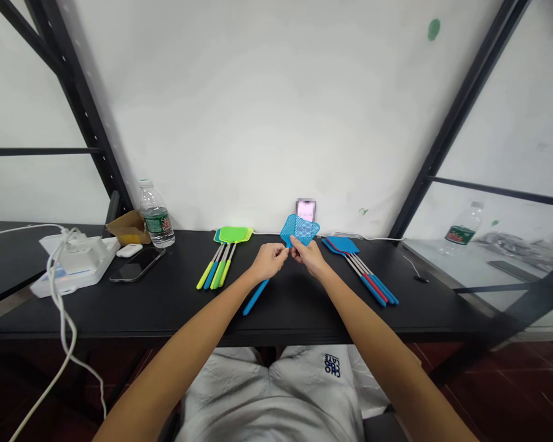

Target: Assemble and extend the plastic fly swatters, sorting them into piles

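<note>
A blue fly swatter is held in front of me over the table, its mesh head (308,228) raised and its blue grip (255,298) slanting down to the left. The head spreads in two overlapping lobes; I cannot tell whether this is one bent sheet or two. My left hand (270,261) is closed around the swatter just below the head. Beside it, my right hand (308,255) pinches the lower part of the head, thumb on top. The fingers hide the joint between head and shaft.
Green and blue fly swatters (234,234) lie stacked on the black table (188,313), left of my hands. Blue and red ones (343,245) lie right. Further left are a water bottle (156,218), phone (138,265), cardboard box (129,228) and power strip (76,264) with cables.
</note>
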`<state>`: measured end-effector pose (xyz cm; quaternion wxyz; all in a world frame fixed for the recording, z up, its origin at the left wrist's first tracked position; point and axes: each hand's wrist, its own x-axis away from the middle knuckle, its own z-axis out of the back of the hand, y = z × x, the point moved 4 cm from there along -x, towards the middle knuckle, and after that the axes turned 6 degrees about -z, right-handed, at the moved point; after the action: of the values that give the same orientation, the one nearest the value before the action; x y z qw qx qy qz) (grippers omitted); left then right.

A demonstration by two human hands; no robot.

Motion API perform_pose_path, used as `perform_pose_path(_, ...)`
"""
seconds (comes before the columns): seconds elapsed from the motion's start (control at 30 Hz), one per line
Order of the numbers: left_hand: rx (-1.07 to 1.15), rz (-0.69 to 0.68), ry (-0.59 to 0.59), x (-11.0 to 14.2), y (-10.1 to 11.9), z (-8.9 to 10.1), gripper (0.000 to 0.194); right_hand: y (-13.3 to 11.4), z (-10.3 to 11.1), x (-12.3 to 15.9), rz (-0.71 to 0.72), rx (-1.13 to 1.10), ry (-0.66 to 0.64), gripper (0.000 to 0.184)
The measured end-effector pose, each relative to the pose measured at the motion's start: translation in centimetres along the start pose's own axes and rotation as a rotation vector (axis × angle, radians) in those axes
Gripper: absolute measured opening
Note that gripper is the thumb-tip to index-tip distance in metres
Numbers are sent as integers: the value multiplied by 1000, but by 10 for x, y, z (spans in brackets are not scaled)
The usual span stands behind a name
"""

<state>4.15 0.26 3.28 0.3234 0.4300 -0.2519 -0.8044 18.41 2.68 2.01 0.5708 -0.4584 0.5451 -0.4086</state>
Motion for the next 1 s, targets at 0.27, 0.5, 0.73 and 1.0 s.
perform_pose_path(0.27, 92, 43, -31, 4, -2, 0, 34, 4, 35, -8, -43, -190, 58, 47)
perform_pose_path(0.5, 132, 67, -63, 5, -2, -1, 34, 6, 48, -14, -82, -353, 30, 38)
perform_pose_path(0.73, 156, 90, -108, 6, -1, -4, 34, 6, 51, -15, -93, -419, 1, 19)
perform_pose_path(1.0, 194, 115, -206, 9, 2, -8, 29, 4, 59, -13, -131, -348, 48, 19)
